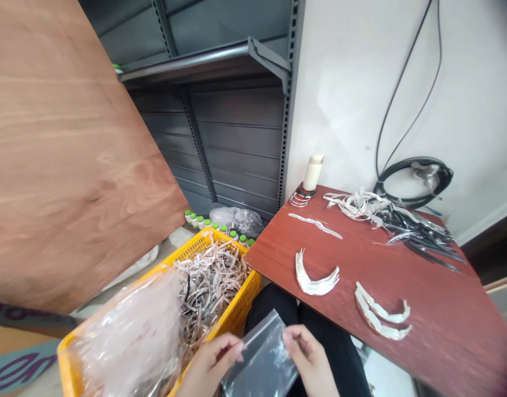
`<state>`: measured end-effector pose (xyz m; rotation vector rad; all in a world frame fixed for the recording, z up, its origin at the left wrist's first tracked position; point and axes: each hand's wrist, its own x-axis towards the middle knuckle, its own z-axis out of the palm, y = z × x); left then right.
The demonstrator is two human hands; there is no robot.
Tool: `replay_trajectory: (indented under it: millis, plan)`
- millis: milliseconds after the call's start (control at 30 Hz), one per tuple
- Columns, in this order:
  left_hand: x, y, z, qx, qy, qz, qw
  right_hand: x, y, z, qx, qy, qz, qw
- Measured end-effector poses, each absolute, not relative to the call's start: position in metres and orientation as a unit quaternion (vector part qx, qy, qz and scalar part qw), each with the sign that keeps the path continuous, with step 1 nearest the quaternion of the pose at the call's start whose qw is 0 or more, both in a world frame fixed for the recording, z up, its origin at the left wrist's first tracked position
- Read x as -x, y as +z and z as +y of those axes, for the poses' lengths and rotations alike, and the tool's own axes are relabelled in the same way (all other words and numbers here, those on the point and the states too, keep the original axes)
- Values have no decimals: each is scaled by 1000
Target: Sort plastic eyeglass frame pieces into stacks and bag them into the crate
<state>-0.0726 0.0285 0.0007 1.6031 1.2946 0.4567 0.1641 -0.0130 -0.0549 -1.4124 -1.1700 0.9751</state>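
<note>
At the bottom centre of the frame I have both hands on a small clear zip bag [261, 358], held over my lap between the yellow crate and the red table. My left hand [209, 366] pinches the bag's upper left edge between thumb and fingertips, and my right hand [309, 355] pinches the upper right edge the same way, so the mouth sits stretched between them; I cannot tell whether the seal is parted yet. The bag looks empty from here, so I judge the step in hand is opening it, ahead of any filling. The next move, as I read it, calls for working the two lips apart with the thumbs while keeping one hand on the bag, then freeing the other to pick up pieces. To the lower left, the yellow plastic crate [236, 314] holds a tangle of thin curved strips [212, 281] in copper and grey tones, with a bundle of clear plastic bags [133, 336] lying over its near end. On the red table [443, 320] at right, two small stacks of white curved pieces [315, 275] [381, 317] lie nearest me, well apart from a heap of white and dark strips [394, 218] at the far edge. A pale cylinder [312, 172] stands at the table's far corner, and a large plywood sheet [63, 154] fills the upper left.
</note>
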Motion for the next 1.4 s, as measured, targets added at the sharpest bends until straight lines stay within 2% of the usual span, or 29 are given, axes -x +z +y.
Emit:
replay_trajectory:
  millis: [100,200,367,733,967,1167,1400]
  plan:
    - [85,12,33,-685,196,548,439,-164,-44,-13,600,197,-584,510]
    - [93,30,35,-691,218,567,392,-159,-23,-13,573,5,-670,472]
    - [90,49,30,-689,247,580,357,-139,12,-3,493,-122,-744,435]
    - [69,35,15,-641,310,569,412,-125,8,-5,494,-151,-656,550]
    - [59,25,12,-635,318,574,407,-131,20,-6,514,-103,-735,430]
    - [55,23,11,-649,303,562,413,-130,19,-5,532,-48,-746,399]
    - [52,15,13,-652,298,557,418,-129,24,-6,507,-47,-772,381]
